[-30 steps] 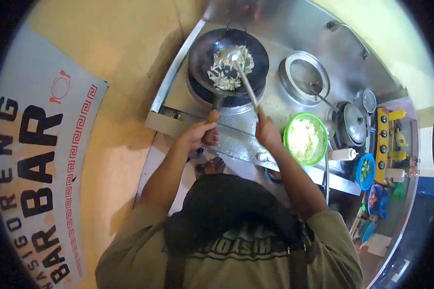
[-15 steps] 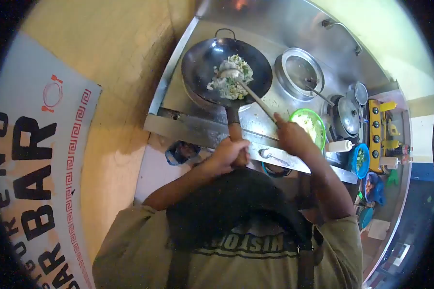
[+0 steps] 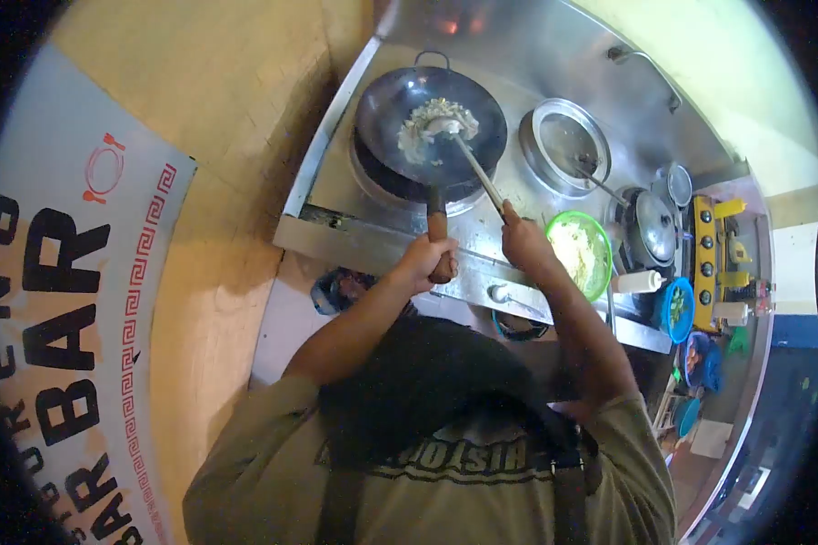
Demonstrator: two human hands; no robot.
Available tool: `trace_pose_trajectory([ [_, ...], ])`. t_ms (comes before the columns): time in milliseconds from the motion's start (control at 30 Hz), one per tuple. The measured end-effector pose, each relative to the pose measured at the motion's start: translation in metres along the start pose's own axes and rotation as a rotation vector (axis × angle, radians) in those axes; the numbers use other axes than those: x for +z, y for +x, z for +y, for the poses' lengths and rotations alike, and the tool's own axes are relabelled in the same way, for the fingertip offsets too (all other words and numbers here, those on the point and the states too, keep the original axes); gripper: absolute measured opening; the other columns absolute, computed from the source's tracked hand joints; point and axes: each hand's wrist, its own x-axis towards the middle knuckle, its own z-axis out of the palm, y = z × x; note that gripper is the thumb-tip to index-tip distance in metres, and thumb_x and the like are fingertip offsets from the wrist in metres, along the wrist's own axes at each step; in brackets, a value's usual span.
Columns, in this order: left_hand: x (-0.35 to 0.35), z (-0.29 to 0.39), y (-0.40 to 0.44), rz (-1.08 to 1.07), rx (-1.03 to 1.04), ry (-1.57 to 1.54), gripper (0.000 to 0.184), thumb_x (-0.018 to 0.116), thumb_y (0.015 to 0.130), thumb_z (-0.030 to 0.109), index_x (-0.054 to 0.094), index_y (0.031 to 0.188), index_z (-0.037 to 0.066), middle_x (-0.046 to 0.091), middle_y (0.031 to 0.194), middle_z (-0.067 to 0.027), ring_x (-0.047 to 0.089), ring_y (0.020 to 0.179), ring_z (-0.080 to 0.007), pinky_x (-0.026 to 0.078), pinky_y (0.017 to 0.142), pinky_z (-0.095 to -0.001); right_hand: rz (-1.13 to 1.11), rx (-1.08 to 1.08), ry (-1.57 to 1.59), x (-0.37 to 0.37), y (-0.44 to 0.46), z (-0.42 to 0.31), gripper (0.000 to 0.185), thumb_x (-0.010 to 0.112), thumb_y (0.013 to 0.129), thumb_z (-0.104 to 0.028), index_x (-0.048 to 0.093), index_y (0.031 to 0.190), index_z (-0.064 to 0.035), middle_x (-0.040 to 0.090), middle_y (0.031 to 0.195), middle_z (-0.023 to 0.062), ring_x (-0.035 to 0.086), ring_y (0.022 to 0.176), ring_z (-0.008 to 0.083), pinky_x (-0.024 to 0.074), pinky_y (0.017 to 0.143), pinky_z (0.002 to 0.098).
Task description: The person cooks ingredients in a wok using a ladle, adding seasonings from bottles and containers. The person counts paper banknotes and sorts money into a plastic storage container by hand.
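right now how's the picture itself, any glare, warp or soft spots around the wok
Head view: fisheye warp bows the counter, corners go black; bright light washes out the green bowl inside; small orange reflections on the steel wall; food in the wok looks soft, pieces hard to separate.

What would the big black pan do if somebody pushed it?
The black pan might rock or tip, because its sides curve like a bowl. It would probably feel stiff and rather heavy, since it looks like wide metal; the left hand grips its long handle. The food could slide about, as it lies in loose bits.
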Motion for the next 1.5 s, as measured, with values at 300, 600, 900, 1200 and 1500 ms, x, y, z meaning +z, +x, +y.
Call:
trace_pose_trajectory([
  [300,-0.02,0.0,0.002,-0.051,0.006,0.04,0.01,0.06,0.08,0.009,0.05,0.079,0.005,0.05,0.063,-0.0038,0.052,0.051,-0.0163,0.049,0.048,-0.035,0.157,-0.056,0.387,-0.001,0.095,-0.014,0.031,0.044,0.086,-0.017,0.047,0.112,-0.0008,0.06,0.084,0.0283,0.06,0.08,0.0441,0.0478,0.071,0.0517],
  [600,0.05,-0.008,-0.055,-0.054,0.02,0.014,0.012,0.061,0.08,0.013,0.051,0.076,0.006,0.053,0.062,-0.0056,0.054,0.051,-0.0176,0.047,0.045,-0.032,-0.103,-0.076,-0.243,-0.064,-0.036,0.011,0.053,0.049,0.081,-0.01,0.038,0.132,-0.0092,0.062,0.074,0.0201,0.061,0.066,0.0365,0.0482,0.063,0.0473],
  [900,0.011,0.001,-0.014,-0.077,0.046,0.005,0.011,0.058,0.079,0.006,0.047,0.079,0.004,0.048,0.065,-0.0054,0.051,0.052,-0.0176,0.046,0.048,-0.033,-0.125,0.014,-0.322,-0.065,-0.036,0.032,0.056,0.047,0.08,-0.009,0.035,0.135,-0.0159,0.06,0.087,0.0231,0.062,0.075,0.0364,0.0497,0.064,0.0485],
  [1200,-0.013,-0.008,-0.003,-0.103,0.075,-0.013,0.011,0.058,0.08,0.006,0.048,0.084,0.006,0.049,0.066,-0.0049,0.052,0.052,-0.0169,0.047,0.048,-0.0348,0.241,0.066,0.737,0.011,0.082,-0.005,0.029,0.049,0.085,-0.016,0.054,0.109,-0.0008,0.057,0.065,0.0169,0.056,0.049,0.0311,0.0447,0.045,0.0415],
  [1500,-0.035,-0.006,0.006,-0.105,0.052,-0.029,0.011,0.059,0.079,0.007,0.048,0.082,0.005,0.049,0.064,-0.0053,0.052,0.051,-0.0175,0.047,0.049,-0.036,-0.06,-0.151,0.278,-0.051,-0.005,-0.017,0.04,0.049,0.084,-0.015,0.048,0.123,-0.0053,0.061,0.08,0.0237,0.061,0.07,0.039,0.0477,0.061,0.0489],
])
